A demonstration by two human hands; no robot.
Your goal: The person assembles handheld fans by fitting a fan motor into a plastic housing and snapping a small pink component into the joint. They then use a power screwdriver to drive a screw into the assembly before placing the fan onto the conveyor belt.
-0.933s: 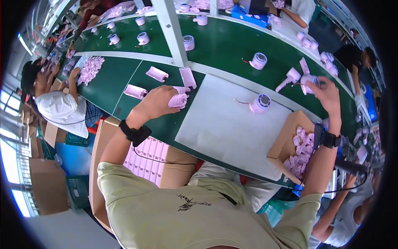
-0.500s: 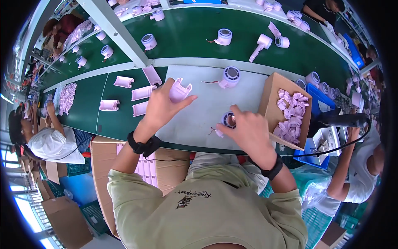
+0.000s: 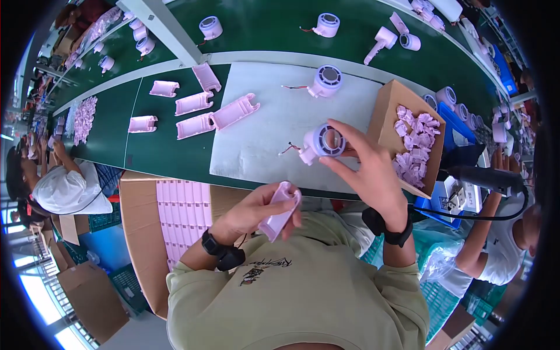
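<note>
In front of my body, off the table's front edge, my left hand [image 3: 254,211] is closed on a pale pink curved half shell [image 3: 278,214], held tilted. My right hand [image 3: 373,166] grips a lilac round motor housing [image 3: 321,141] between thumb and fingers, above the front part of the grey mat [image 3: 274,131]. A short neck and thin wires stick out of the housing's left side. A second round housing [image 3: 326,80], also with wires, stands farther back on the mat. Left of it lies a long pink half shell [image 3: 234,112] across the mat's edge.
Several pink shells [image 3: 194,104] lie left of the mat. A cardboard box [image 3: 385,111] of small pink parts stands at right, beside a blue tray [image 3: 458,125] and a black tool [image 3: 484,177]. A metal post [image 3: 160,29] rises behind. Below sits a carton [image 3: 137,233] of stacked shells.
My left hand has drawn back from the mat toward my body, bringing a shell along. The right hand has taken a firmer hold of the front housing, which now shows more fully. The view has shifted.
</note>
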